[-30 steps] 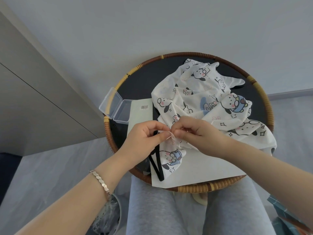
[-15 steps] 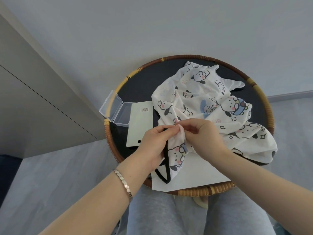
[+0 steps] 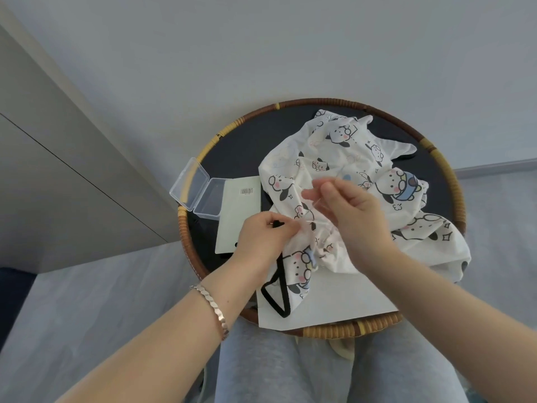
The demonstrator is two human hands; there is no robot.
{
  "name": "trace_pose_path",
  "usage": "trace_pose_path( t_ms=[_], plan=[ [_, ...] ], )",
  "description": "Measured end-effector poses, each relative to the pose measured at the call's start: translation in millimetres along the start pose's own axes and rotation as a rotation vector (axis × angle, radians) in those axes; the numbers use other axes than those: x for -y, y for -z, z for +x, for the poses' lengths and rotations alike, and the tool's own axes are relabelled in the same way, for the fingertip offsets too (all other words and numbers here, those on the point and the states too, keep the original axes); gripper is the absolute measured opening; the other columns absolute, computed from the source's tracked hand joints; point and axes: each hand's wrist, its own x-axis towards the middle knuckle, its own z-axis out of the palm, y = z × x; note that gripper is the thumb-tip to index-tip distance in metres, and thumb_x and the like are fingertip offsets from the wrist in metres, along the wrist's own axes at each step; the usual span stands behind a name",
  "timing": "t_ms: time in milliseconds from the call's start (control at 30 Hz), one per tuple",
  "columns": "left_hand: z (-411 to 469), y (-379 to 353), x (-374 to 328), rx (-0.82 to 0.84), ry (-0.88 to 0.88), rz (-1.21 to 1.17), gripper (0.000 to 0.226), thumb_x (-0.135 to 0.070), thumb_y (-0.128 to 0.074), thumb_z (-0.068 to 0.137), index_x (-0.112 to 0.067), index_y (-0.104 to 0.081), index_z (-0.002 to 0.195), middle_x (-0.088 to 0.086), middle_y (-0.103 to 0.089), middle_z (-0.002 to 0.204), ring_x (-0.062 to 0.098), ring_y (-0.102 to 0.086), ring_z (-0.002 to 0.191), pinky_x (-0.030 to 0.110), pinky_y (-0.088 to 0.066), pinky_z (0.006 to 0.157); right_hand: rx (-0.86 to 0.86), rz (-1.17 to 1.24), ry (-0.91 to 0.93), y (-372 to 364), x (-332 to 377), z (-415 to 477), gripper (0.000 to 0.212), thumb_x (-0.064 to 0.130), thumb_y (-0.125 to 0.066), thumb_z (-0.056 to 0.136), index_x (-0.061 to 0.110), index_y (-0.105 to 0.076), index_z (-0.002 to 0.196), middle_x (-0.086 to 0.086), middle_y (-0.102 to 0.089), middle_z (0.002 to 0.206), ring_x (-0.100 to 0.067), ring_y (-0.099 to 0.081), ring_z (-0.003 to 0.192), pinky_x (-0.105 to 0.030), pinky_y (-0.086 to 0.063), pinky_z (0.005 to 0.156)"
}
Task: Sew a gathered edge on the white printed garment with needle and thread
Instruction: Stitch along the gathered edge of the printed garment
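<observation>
**Gather stitch under way: L pinches, R raised**

Head view. White printed garment (image 3: 343,152) lies heaped on the round rattan tray (image 3: 460,205) over the person's lap. Its near edge is bunched into small folds btwn the two hands, beside a black strap (image 3: 279,298) that loops over a white sheet (image 3: 334,298). L hand (image 3: 261,242), bracelet (image 3: 211,303) on the wrist, pinches the bunched edge w/ thumb + forefinger. R hand (image 3: 357,216) hovers just above the folds. Its fingertips are blurred; they look drawn together, but can't tell if they nip anything. Needle and thread are too fine to make out. Clear box (image 3: 200,193), lid open, and a barcoded card (image 3: 238,216) sit at the tray's left.

Handling, my read: cloth is thin, light and floppy, w/ no stiffness, so the gathers will slip out unless pinched right at the stitch line. Best hold = close to the folds, not the loose bulk. Needle prob. slippery and easy to drop.
</observation>
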Motion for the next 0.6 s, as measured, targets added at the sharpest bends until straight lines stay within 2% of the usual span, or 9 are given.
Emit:
trace_pose_path(
  t_ms=[67, 100, 167, 233, 267, 333, 433, 500, 600],
  plan=[
    [2, 7, 0, -0.109, -0.088, 0.095, 0.010, -0.021, -0.066, 0.083, -0.013, -0.065, 0.088, -0.003, -0.063, 0.083, 0.012, -0.059, 0.081, 0.014, -0.049, 0.066, 0.112, 0.113, -0.041, 5, 8, 5, 0.024, 0.008, -0.046, 0.095, 0.017, -0.065, 0.083, 0.004, -0.056, 0.054, -0.011, -0.057, 0.052, -0.024, -0.056, 0.063],
    [2, 10, 0, -0.166, -0.141, 0.149, 0.011, -0.022, -0.064, 0.085, -0.014, -0.063, 0.092, -0.008, -0.059, 0.084, 0.006, -0.056, 0.080, 0.008, -0.043, 0.060, 0.173, 0.038, -0.055, 9, 10, 8, 0.025, 0.008, -0.045, 0.095, 0.017, -0.065, 0.083, 0.004, -0.048, 0.050, -0.009, -0.046, 0.043, -0.022, -0.050, 0.052],
    [4, 17, 0, -0.238, -0.226, 0.197, 0.011, -0.022, -0.062, 0.087, -0.016, -0.059, 0.096, -0.011, -0.056, 0.089, 0.002, -0.053, 0.084, 0.005, -0.041, 0.057, 0.280, -0.516, -0.015, 21, 7, 17, 0.023, 0.014, -0.045, 0.096, 0.020, -0.066, 0.086, 0.008, -0.048, 0.054, -0.004, -0.040, 0.045, -0.016, -0.039, 0.049],
    [5, 22, 2, -0.275, -0.270, 0.215, 0.011, -0.021, -0.059, 0.089, -0.019, -0.055, 0.099, -0.008, -0.056, 0.099, 0.009, -0.053, 0.101, 0.005, -0.041, 0.061, 0.338, -1.284, 0.044, 37, -1, 30, 0.024, 0.015, -0.042, 0.095, 0.022, -0.065, 0.101, 0.005, -0.063, 0.080, -0.008, -0.054, 0.068, -0.022, -0.043, 0.062],
    [5, 23, 4, -0.287, -0.282, 0.229, 0.012, -0.021, -0.059, 0.089, -0.021, -0.054, 0.101, -0.006, -0.056, 0.105, 0.011, -0.051, 0.108, 0.006, -0.041, 0.063, 0.300, -1.565, 0.046, 46, -4, 37, 0.029, 0.010, -0.040, 0.093, 0.021, -0.061, 0.108, 0.001, -0.064, 0.093, -0.016, -0.057, 0.079, -0.027, -0.044, 0.063],
    [6, 24, 7, -0.289, -0.296, 0.245, 0.014, -0.021, -0.058, 0.090, -0.022, -0.053, 0.103, -0.002, -0.056, 0.116, 0.015, -0.048, 0.119, 0.009, -0.041, 0.070, 0.100, -1.782, -0.004, 64, -4, 46, 0.037, 0.001, -0.035, 0.088, 0.017, -0.054, 0.115, -0.005, -0.058, 0.099, -0.025, -0.052, 0.080, -0.028, -0.038, 0.058],
    [4, 23, 10, -0.248, -0.320, 0.249, 0.015, -0.020, -0.057, 0.091, -0.023, -0.054, 0.105, -0.003, -0.056, 0.118, 0.016, -0.048, 0.121, 0.020, -0.045, 0.083, -0.097, -1.633, -0.103, 74, -1, 57, 0.031, 0.000, -0.035, 0.089, 0.010, -0.055, 0.112, -0.011, -0.055, 0.104, -0.028, -0.050, 0.083, -0.033, -0.045, 0.068],
    [2, 22, 10, -0.215, -0.352, 0.239, 0.015, -0.019, -0.056, 0.091, -0.024, -0.054, 0.104, -0.010, -0.055, 0.108, 0.011, -0.050, 0.115, 0.017, -0.045, 0.086, -0.040, -1.345, -0.103, 64, -1, 55, 0.024, 0.012, -0.038, 0.094, 0.010, -0.057, 0.108, -0.007, -0.059, 0.089, -0.022, -0.056, 0.075, -0.031, -0.049, 0.064],
    [-2, 21, 8, -0.170, -0.394, 0.220, 0.014, -0.019, -0.057, 0.090, -0.024, -0.055, 0.103, -0.023, -0.052, 0.095, -0.002, -0.050, 0.097, 0.002, -0.042, 0.074, 0.154, -0.911, -0.057, 32, 6, 35, 0.015, 0.028, -0.058, 0.089, 0.020, -0.063, 0.100, 0.007, -0.039, 0.060, -0.007, -0.037, 0.049, -0.020, -0.031, 0.048]
  ],
)
